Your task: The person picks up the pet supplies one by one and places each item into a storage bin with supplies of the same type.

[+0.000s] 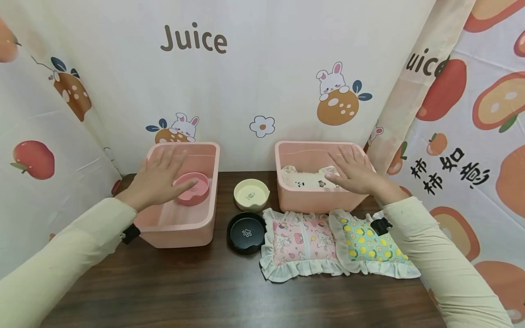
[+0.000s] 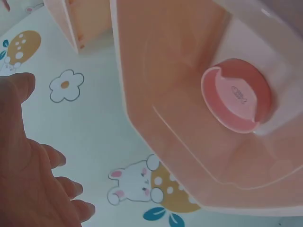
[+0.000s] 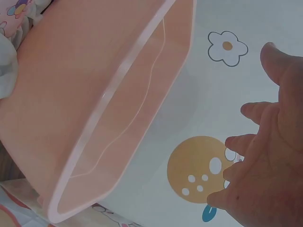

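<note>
My left hand (image 1: 161, 177) is held with straight, spread fingers above the left pink bin (image 1: 176, 233). Inside that bin sits a round pink pet bowl (image 1: 194, 195) with a fish drawn in it, also seen in the left wrist view. Over the right side of the other pink bin (image 1: 303, 199) my right hand (image 1: 352, 170) hovers, fingers spread, holding nothing. A cream cushion (image 1: 305, 179) with small dark prints and a ruffled edge lies in that right bin, partly hidden by the bin wall and hand.
Between the bins a yellow bowl (image 1: 251, 195) stands behind a black bowl (image 1: 246, 233) with a paw print. In front of the right bin lie a pink ruffled cushion (image 1: 301, 241) and a green lemon-print cushion (image 1: 369, 241). Printed curtains (image 1: 246, 82) hang behind the dark wooden table (image 1: 205, 291).
</note>
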Demonstrator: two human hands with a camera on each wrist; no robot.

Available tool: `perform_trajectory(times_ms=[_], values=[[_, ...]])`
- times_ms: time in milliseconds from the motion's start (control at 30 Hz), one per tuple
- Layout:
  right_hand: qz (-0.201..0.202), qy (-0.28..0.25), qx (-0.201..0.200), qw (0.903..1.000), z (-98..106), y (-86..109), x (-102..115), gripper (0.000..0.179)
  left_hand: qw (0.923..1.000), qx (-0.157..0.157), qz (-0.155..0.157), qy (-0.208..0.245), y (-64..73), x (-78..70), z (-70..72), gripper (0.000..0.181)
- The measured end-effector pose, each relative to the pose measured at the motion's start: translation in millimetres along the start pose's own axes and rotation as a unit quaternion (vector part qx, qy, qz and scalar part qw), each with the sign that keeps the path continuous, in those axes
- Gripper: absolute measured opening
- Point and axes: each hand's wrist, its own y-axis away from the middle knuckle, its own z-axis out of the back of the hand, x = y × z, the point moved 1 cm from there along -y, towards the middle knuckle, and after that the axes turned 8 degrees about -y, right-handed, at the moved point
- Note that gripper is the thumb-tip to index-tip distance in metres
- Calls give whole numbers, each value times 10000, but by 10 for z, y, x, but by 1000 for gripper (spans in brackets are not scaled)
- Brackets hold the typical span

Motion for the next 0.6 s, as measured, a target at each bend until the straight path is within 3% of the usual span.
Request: perform_trajectory(times_ms=[300, 600], values=[[191, -200, 56, 9996, -43, 4, 31, 75, 9997, 171, 139, 117, 225, 220, -128, 98], [307, -113, 70, 9994, -109, 20, 103, 77, 9969, 254, 475, 575, 483, 439, -375, 100]])
